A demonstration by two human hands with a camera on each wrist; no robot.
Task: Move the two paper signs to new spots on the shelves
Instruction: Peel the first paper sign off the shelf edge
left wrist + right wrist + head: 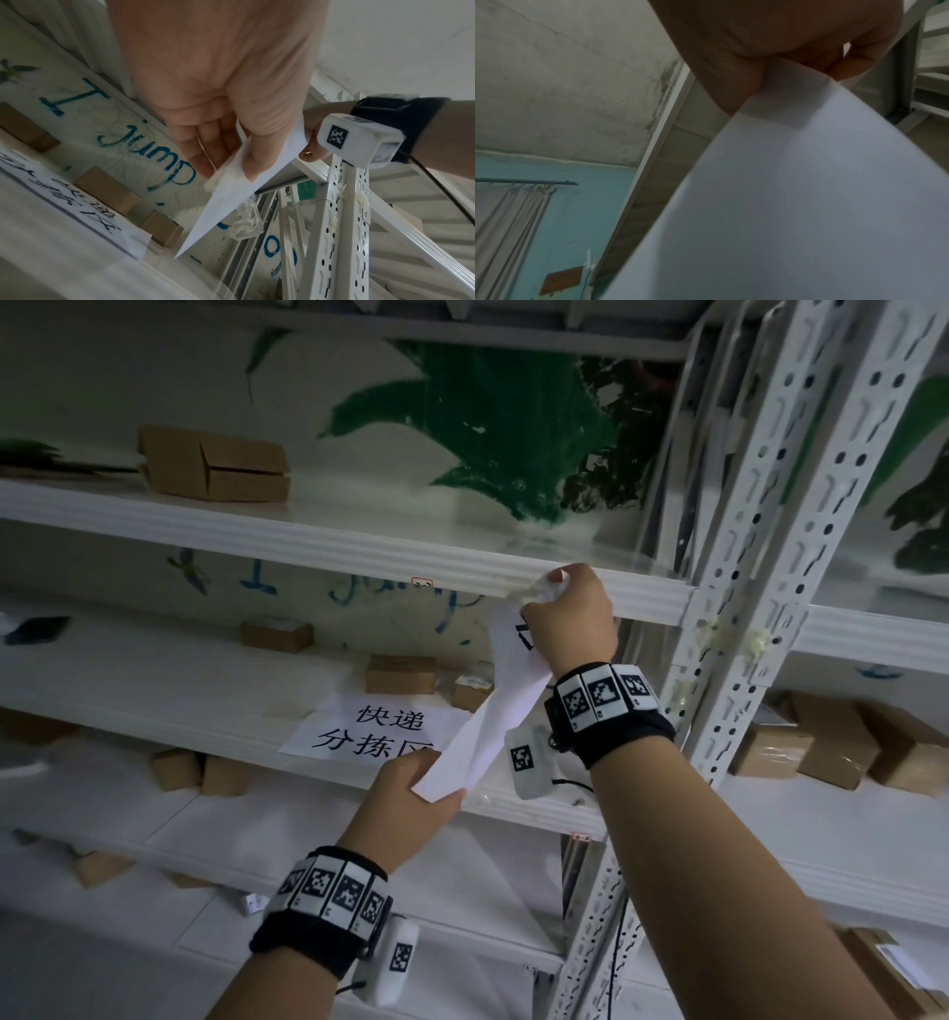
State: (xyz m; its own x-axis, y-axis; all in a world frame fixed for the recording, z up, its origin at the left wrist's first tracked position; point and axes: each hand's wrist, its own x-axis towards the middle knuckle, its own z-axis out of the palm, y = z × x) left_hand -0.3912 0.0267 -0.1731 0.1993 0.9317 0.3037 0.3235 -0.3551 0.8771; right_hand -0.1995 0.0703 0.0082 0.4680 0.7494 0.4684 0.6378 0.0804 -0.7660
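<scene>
Up at the shelf edge: one sign in both hands, one sign lying flat

Right now a white paper sign [493,706] is stretched on a slant between two hands in front of white metal shelving. The right hand [570,618] grips the sign's top end against the front lip of an upper shelf [308,546]; its fingers are curled around the bunched paper, with a crumpled bit of clear tape [534,590] at the fingertips. A black printed stroke shows on the paper just beside this hand. The left hand [411,809] pinches the lower end, thumb on one face and fingers underneath; the left wrist view shows the thumb [259,146] pressed flat on the sheet and the fingers [203,142] close together behind it. More wrinkled clear tape hangs from the paper's edge in that view.

The second paper sign [369,726], printed with large black Chinese characters, lies flat on the middle shelf [154,690], its near edge overhanging the shelf front, just left of the held sheet. Small cardboard boxes [400,674] stand behind it, and a larger open carton [215,464] sits on the upper shelf. A perforated upright post [739,588] rises just right of the right hand. Both wrists wear black bands with marker tiles.
</scene>
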